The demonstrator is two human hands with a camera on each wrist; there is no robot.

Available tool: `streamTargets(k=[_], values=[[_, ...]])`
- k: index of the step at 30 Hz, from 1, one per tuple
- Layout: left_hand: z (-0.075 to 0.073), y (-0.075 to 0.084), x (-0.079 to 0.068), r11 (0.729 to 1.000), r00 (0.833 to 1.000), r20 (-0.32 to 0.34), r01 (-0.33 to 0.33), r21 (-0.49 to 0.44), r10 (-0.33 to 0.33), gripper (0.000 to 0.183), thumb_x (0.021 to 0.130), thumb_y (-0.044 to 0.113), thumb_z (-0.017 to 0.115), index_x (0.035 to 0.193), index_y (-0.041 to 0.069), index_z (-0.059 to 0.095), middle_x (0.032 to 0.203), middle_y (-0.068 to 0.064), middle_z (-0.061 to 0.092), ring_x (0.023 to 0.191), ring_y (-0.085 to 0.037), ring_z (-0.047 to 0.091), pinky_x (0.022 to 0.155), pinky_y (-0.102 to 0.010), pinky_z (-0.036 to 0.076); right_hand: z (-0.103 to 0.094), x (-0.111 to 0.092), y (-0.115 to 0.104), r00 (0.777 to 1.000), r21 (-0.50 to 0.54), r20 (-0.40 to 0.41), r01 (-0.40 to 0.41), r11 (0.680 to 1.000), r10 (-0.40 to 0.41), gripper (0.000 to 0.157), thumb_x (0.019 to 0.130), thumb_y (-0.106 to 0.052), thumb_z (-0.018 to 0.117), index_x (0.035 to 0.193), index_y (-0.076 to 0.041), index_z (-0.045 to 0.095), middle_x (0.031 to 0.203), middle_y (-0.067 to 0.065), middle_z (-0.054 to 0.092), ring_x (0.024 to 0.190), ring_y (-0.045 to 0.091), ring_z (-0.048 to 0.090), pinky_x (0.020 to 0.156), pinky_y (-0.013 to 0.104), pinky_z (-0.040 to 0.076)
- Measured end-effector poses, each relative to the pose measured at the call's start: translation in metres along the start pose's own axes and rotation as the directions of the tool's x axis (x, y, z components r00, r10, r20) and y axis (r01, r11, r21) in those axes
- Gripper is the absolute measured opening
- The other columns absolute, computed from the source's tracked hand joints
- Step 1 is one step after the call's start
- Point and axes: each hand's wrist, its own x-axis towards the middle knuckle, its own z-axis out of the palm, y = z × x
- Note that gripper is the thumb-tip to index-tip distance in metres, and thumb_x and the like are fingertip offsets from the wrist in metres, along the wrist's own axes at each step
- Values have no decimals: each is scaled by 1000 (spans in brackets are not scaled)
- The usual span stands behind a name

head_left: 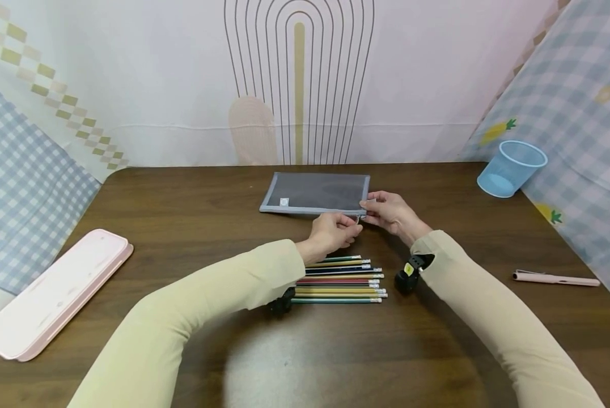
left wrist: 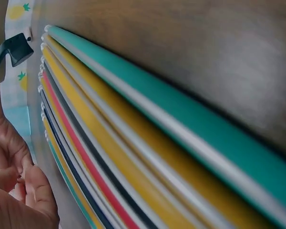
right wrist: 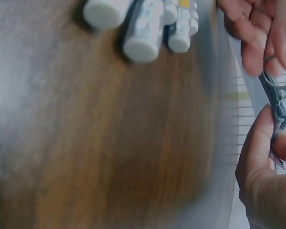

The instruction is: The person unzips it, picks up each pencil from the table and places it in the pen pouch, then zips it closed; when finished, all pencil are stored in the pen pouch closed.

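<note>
A grey zippered pouch (head_left: pixel 315 191) with pale blue-grey edging and a small white label lies toward the back of the table, its front edge slightly raised. My right hand (head_left: pixel 393 215) pinches its front right corner between thumb and fingers. With thumb and fingertips, my left hand (head_left: pixel 330 231) holds the ring of the zipper pull (right wrist: pixel 280 87) near that same corner. The zipper seems closed along the front edge. Below the left hand, several striped pencils (head_left: pixel 340 282) lie side by side, eraser ends pointing right; the left forearm hides their other ends.
At the far left lies a pink pencil case (head_left: pixel 55 292) with its lid down. A light blue mesh cup (head_left: pixel 511 169) stands at the back right corner. Near the right edge lies a pale pink pen (head_left: pixel 555 278).
</note>
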Motion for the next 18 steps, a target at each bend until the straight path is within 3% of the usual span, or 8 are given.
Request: streamTargets(k=[5,12,18], values=[[-13,-2,2,999,1000,-14,-10,33,11,20,93,15,60,97,-3,69,87,-14,71,68,-13,65,65,-23,57,0,0,1,1000,1,-27,4,1000,-4,15,94,-4,53,107,-8,45,78,-2,55,63,5,55,59,16,52],[-38,-4,4,996,999,-45,14,90,-10,18,93,14,60,97,-1,68,86,-14,72,74,-18,68,66,-24,57,-1,0,0,995,-28,-94,20,999,-22,17,93,-7,56,108,-9,49,85,-1,53,60,5,53,57,15,51],[-59,-10,2,991,997,-75,20,131,-10,18,92,14,61,95,-2,68,84,-13,72,66,-11,65,65,-21,56,-6,-3,-2,996,-44,-93,9,999,-13,17,94,-8,56,109,-10,49,83,-1,54,61,6,53,56,14,50]])
